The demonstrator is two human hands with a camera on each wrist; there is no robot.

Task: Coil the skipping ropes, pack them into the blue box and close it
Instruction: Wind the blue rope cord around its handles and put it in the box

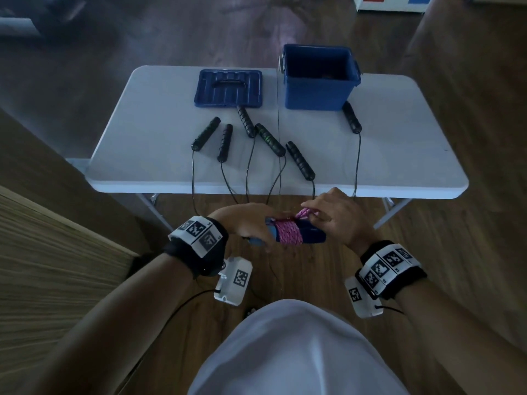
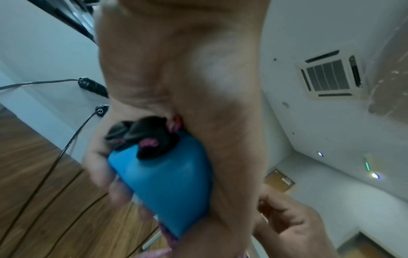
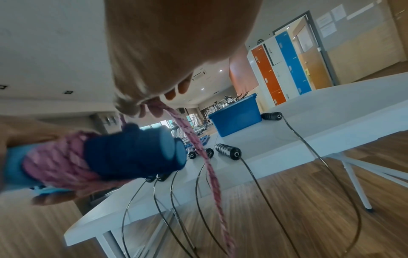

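In front of the table's near edge my left hand (image 1: 251,226) grips the two blue handles (image 1: 308,233) of a pink skipping rope (image 1: 289,231), whose cord is wound round them. My right hand (image 1: 328,213) pinches the loose pink cord (image 3: 194,137) just above the bundle; its tail hangs toward the floor. The open blue box (image 1: 319,78) stands at the table's back right, its lid (image 1: 228,88) flat to its left. Several black rope handles (image 1: 269,139) lie on the table, their thin cords dropping over the front edge.
The white folding table (image 1: 148,118) stands on a wooden floor. A wooden bench or counter (image 1: 42,252) runs along my left. Orange and blue lockers (image 3: 284,69) stand beyond the table in the right wrist view.
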